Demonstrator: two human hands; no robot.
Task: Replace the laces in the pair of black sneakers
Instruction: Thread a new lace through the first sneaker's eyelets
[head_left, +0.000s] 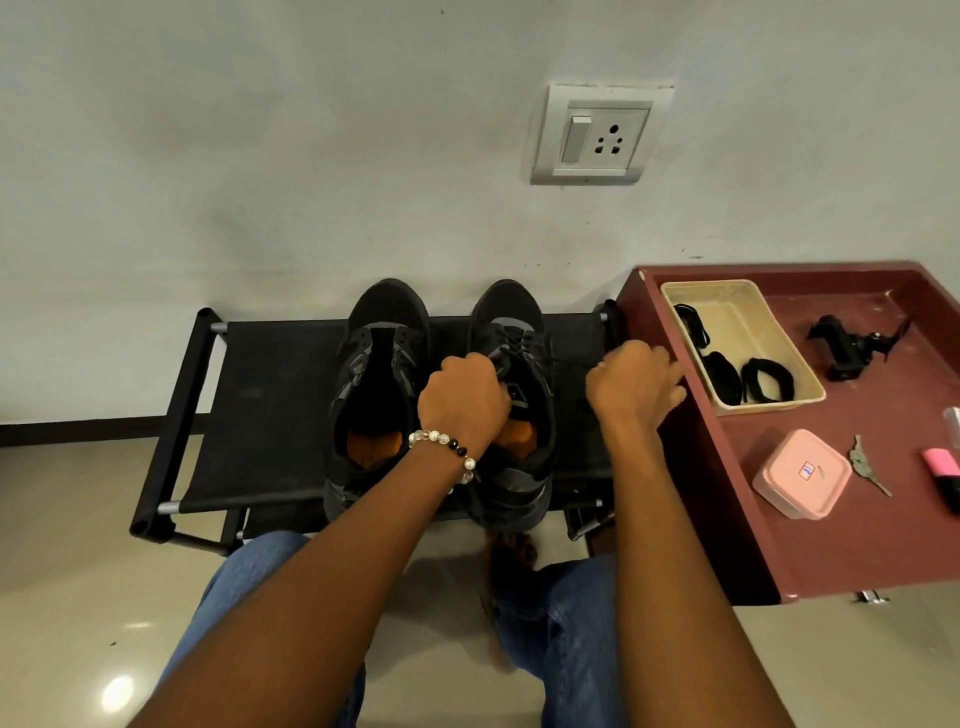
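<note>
Two black sneakers stand side by side on a black fabric rack (270, 405), toes to the wall. The left sneaker (382, 364) has no lace and its tongue lies open. The right sneaker (511, 332) still carries a black lace. My left hand (465, 400), with a bead bracelet at the wrist, grips the tongue of the right sneaker. My right hand (636, 384) is to the right of that shoe; a thin black lace strand (569, 361) runs from the shoe to it and it appears to pinch the strand. A beige tray (779, 343) holds several coiled black laces (769, 382).
The tray sits on a maroon table (831, 519) at the right, along with a black clamp-like gadget (852, 348), a pink lidded box (802, 475), a key (865, 465) and a pink marker (943, 467). A wall socket (602, 135) is above. My jeans-clad legs are below the rack.
</note>
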